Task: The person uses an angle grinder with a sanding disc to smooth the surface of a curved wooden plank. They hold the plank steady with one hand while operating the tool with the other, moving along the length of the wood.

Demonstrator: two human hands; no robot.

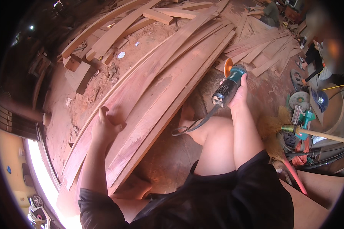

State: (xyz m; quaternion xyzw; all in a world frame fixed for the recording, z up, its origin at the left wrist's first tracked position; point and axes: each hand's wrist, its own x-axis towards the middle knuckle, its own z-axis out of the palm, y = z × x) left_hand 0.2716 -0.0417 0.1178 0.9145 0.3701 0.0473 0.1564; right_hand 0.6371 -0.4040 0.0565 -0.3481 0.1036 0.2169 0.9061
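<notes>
In my right hand (pixel 239 95) is an angle grinder (pixel 230 84) with a teal and black body. An orange disc (pixel 228 67) sits at its far end, and a dark cord (pixel 202 120) loops down by my knee. My left hand (pixel 104 128) is at the left edge of a long reddish wooden board (pixel 141 91), its thumb over the top face and the other fingers bent at the edge, partly hidden. The board curves and lies on other long planks (pixel 168 101), running from near me to the far right.
Cut timber pieces (pixel 114 32) pile up at the far left, and thin strips (pixel 267 49) lie at the far right. Another person (pixel 269 13) sits at the back. On my right are a straw broom (pixel 279 128), a teal power tool (pixel 305 124), a grey disc (pixel 299 100) and cables (pixel 328 158).
</notes>
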